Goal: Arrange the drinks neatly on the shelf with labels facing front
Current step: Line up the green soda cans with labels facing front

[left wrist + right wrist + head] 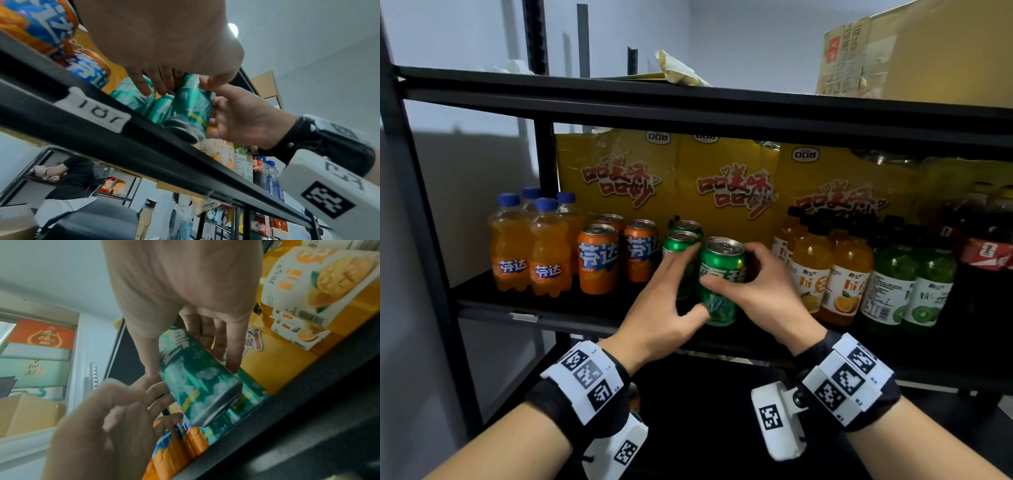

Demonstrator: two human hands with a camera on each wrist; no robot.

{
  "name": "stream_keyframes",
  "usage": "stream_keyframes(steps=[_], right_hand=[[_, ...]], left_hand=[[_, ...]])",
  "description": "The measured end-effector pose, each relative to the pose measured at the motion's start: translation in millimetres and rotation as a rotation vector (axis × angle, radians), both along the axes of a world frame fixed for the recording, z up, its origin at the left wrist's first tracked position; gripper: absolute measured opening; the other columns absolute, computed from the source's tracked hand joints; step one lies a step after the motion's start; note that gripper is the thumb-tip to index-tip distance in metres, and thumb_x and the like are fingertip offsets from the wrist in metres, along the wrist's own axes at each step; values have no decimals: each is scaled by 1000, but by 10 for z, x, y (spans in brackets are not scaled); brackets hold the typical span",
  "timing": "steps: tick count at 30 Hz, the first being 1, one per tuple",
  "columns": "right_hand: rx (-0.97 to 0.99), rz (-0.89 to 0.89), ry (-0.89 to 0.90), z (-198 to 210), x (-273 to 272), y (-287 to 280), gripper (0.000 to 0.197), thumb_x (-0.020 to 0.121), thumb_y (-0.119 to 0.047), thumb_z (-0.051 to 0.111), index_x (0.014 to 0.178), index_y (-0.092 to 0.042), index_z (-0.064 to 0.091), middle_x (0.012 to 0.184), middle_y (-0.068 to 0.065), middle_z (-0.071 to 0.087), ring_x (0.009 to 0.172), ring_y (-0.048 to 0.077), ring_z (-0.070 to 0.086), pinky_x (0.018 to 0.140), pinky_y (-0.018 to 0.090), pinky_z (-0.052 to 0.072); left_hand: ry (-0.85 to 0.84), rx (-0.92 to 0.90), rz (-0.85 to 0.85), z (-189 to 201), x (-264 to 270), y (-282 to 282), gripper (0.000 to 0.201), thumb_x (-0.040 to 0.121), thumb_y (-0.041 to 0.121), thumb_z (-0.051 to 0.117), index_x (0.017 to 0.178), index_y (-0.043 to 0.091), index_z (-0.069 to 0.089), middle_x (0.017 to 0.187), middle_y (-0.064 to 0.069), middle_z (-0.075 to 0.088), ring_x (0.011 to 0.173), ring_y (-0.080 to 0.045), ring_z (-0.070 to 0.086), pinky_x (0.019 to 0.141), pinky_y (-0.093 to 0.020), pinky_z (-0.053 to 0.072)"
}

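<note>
A person's right hand (753,284) wraps thumb and curled fingers around a glossy green aluminium drink can (720,281) at the front edge of a black metal shelf (571,317), its white-lettered label turned outward. The wrist views show the can tilted, its rimmed silver base lifted off the shelf edge on one side. The left hand (667,305) is spread with relaxed fingers: the thumb touches the lower front of the held can, while the fingertips (144,91) reach to two more green cans (681,240) standing upright just behind and to the left.

Left of these stand three orange soda cans with blue-and-white lettering (599,258), smooth cylinders with silver pull-tab lids, and beyond them four clear plastic bottles of orange soda with blue screw caps (530,250). To the right of the held can are black-capped bottles of orange juice with white paper labels (842,277), then green kiwi-drink bottles (914,287), then dark cola bottles with red labels (986,246) at the far right. Large yellow printed cartons (688,178) fill the back of the shelf behind the drinks. A brown cardboard box (928,54) sits on the shelf above. Both wrists carry black bands with white blocks bearing square black-and-white markers (849,377).
</note>
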State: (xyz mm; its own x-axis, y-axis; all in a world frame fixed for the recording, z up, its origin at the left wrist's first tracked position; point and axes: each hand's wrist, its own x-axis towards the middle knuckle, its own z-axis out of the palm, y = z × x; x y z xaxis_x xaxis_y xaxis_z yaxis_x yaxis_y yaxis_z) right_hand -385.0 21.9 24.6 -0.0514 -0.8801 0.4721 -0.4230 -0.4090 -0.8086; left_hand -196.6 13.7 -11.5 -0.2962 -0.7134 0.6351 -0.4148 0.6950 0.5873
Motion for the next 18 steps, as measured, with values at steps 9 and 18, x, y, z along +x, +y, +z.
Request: stream_keyframes(steps=[9,18], right_hand=[[186,-69,-34,-62,29,-230,78,62,-47,96,127,-30,55,123,-11,62,110,12,61,82,27,53],[238,-92,-101,10,64,-488,85,64,-28,99,134,-18,53,126,-2,64,109,15,63,85,30,54]], left_hand=[[190,148,133,25,95,-375,88,90,28,68,162,24,18,159,8,30,143,-2,27,113,-24,25],[396,375,37,9,32,-657,73,93,23,73,151,33,30,125,21,57,116,1,60,83,-8,45]])
